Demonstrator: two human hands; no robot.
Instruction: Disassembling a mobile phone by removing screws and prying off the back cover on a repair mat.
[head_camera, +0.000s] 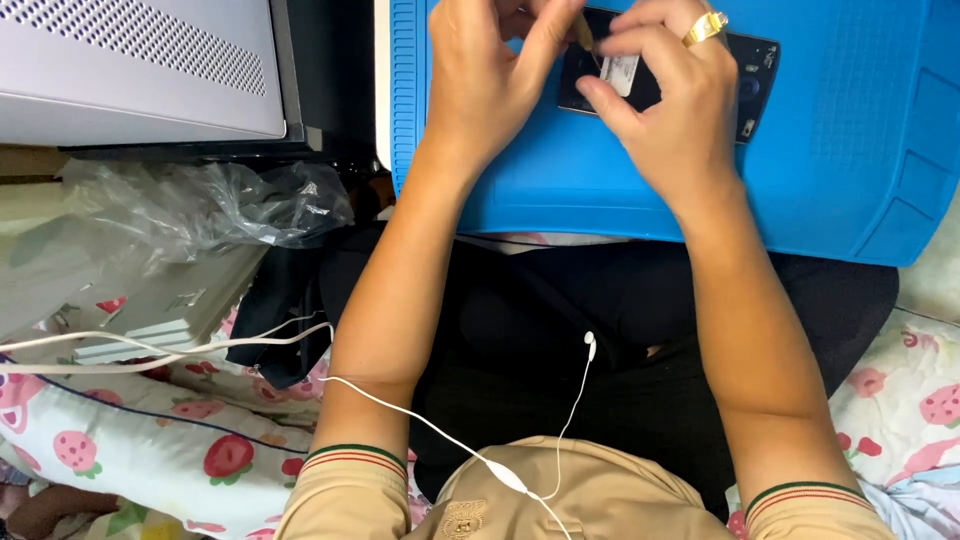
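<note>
A black phone (750, 75) with its back off lies on a blue work mat (850, 130) at the top of the head view. My left hand (485, 80) pinches a thin yellowish tool (583, 32) over the phone. My right hand (665, 100), with a gold ring (706, 27) on one finger, rests on the phone and holds it down, its thumb beside a small white label (622, 74). Both hands hide most of the phone's middle.
A perforated grey metal case (140, 60) stands at the top left, with crumpled clear plastic (200, 205) below it. White earphone cable (580, 380) hangs over my lap. Strawberry-print bedding (120, 440) lies on both sides.
</note>
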